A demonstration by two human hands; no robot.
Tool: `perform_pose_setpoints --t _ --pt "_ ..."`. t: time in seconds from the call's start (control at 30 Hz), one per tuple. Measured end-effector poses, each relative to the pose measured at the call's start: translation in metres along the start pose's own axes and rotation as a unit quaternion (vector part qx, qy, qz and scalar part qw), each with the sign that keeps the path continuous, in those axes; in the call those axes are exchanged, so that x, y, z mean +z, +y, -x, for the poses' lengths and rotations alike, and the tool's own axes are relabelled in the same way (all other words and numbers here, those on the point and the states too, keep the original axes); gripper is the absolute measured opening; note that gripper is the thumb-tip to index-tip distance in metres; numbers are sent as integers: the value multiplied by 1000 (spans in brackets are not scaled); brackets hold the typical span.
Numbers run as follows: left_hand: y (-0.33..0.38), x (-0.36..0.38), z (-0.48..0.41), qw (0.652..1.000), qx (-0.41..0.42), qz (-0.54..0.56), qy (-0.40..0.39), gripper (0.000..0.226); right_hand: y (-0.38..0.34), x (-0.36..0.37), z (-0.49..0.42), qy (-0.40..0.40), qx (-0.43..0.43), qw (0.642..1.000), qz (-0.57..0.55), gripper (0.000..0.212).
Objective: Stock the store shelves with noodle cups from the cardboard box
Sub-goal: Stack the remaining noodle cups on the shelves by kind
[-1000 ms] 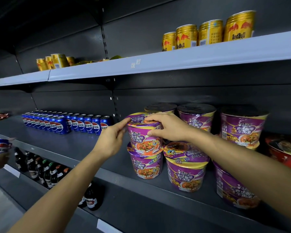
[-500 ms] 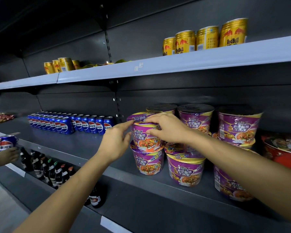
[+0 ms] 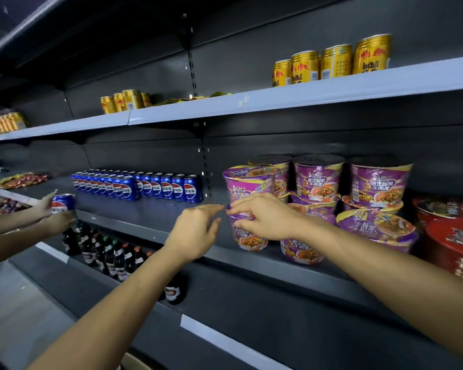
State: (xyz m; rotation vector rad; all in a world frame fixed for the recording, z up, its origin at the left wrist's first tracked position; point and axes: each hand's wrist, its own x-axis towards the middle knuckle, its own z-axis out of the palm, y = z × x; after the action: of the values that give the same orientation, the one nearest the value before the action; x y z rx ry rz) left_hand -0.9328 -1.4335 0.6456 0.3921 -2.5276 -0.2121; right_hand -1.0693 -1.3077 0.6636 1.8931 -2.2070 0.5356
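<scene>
Purple noodle cups stand in two layers on the dark middle shelf [image 3: 145, 231]. At the left end, an upper cup [image 3: 247, 182] sits on a lower cup [image 3: 247, 240]. My right hand [image 3: 262, 217] hovers in front of this stack with loosely curved fingers. Its fingertips are at the seam between the two cups and grip nothing that I can see. My left hand [image 3: 195, 233] is just left of the stack, fingers relaxed, index finger pointing at the seam with a small gap. More purple cups [image 3: 318, 180] stand behind and to the right. One [image 3: 374, 228] lies tilted.
Blue Pepsi cans [image 3: 155, 186] line the same shelf to the left, with bare shelf between them and the cups. Another person's hands [image 3: 54, 217] hold a Pepsi can at far left. Red noodle bowls [image 3: 452, 236] crowd the right. Gold cans [image 3: 332, 62] sit above, dark bottles [image 3: 110, 255] below.
My right hand has come off the top of the upper cup and now sits lower, in front of the stack. My left hand has drawn back from the cup's side.
</scene>
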Motion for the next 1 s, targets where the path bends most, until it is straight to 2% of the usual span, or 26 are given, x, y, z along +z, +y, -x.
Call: perform_pose_setpoints --t 0.23,0.73,1.0 --pt "6 -9 51 997 -17 -23 -70 38 -35 21 35 -91 44 994 -34 41" --pt "-7 43 157 983 -40 -2 -180 38 -83 94 104 -187 85 972 -111 41" --pt "-28 101 189 966 -87 29 -243 31 -71 153 120 -225 117 954 -162 25"
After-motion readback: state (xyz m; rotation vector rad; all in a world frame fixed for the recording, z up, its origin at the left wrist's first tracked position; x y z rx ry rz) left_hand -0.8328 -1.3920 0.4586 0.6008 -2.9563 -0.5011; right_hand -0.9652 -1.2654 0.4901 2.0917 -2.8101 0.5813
